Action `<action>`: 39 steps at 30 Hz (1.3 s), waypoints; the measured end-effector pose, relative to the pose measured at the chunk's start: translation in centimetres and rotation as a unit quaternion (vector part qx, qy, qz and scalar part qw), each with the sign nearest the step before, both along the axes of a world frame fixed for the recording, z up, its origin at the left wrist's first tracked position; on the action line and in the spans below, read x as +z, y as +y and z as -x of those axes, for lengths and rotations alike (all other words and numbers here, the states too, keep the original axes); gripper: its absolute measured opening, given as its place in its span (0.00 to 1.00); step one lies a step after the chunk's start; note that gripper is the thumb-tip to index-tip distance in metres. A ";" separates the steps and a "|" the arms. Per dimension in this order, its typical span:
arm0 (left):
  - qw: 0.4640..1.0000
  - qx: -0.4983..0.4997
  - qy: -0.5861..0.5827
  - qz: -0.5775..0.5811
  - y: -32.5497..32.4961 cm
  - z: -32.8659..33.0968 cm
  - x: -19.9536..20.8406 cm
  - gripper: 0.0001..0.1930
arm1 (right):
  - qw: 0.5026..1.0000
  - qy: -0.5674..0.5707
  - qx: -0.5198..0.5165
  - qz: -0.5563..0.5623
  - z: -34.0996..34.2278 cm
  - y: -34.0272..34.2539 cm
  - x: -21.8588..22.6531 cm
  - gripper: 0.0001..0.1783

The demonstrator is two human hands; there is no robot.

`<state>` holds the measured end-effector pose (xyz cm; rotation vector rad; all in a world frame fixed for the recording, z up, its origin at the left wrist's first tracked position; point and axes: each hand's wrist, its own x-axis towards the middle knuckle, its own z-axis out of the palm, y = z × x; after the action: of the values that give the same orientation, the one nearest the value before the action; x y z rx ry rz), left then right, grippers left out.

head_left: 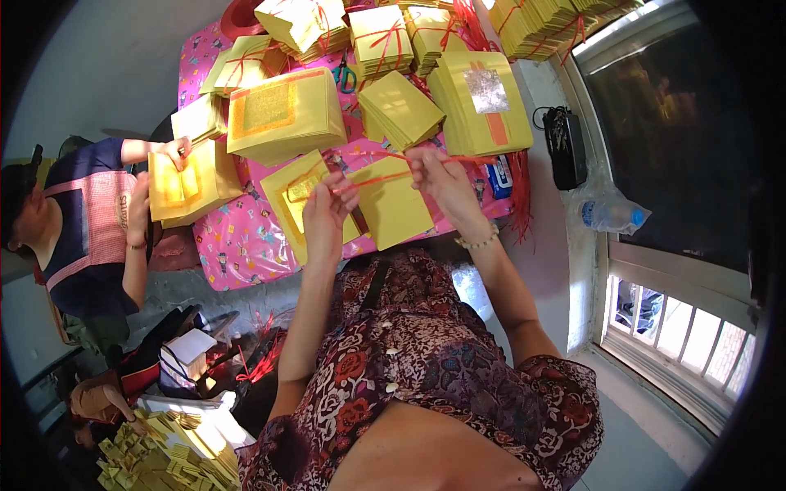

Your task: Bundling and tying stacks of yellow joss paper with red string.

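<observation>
A thin red strip (383,177) is stretched between my two hands above the table. My left hand (325,204) is closed at the fingertips on one end, over a yellow paper sheet with a gold patch (286,200). Higher and to the right, my right hand (440,182) pinches the strip, and a red length trails off past its fingers. Below the hands lies a plain yellow paper stack (399,209), its upper edge partly hidden by my right hand. Behind them stand a thick yellow paper block (286,114) and a slanted yellow stack (403,110).
A pink patterned table cover (246,254) carries tied yellow bundles (381,39), teal-handled scissors (344,75) and a blue packet (499,177). Red strips (521,204) hang at the right edge. At left, a co-worker (90,221) handles a yellow stack (196,182). A bagged bottle (614,214) sits by the window.
</observation>
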<state>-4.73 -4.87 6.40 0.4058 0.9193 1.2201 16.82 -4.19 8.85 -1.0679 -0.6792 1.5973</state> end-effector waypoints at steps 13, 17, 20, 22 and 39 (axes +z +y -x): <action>0.979 -0.021 0.182 0.093 -4.4 -0.3 -11.6 0.19 | 0.974 -0.215 -0.013 0.073 -3.4 -0.9 -10.4 0.12; 0.947 -0.024 0.304 0.104 -4.1 -0.9 -16.2 0.19 | 0.976 -0.116 -0.067 0.171 -2.9 -1.0 -14.2 0.11; 0.954 -0.036 0.227 0.191 -3.0 -1.9 -15.5 0.18 | 0.970 -0.124 -0.092 0.190 -1.9 -1.7 -16.8 0.10; 0.955 -0.042 0.166 0.243 -2.4 -2.2 -14.7 0.17 | 0.972 -0.177 -0.080 0.135 -1.1 -2.1 -17.9 0.14; 0.947 0.014 -0.003 0.321 -2.8 -4.9 -15.2 0.23 | 0.918 -0.384 -0.002 0.099 -2.6 -0.5 -20.4 0.27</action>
<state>0.18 -7.68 -8.85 -0.1340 1.2572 0.8786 19.37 -4.66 -11.60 -1.8792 -1.0322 1.2265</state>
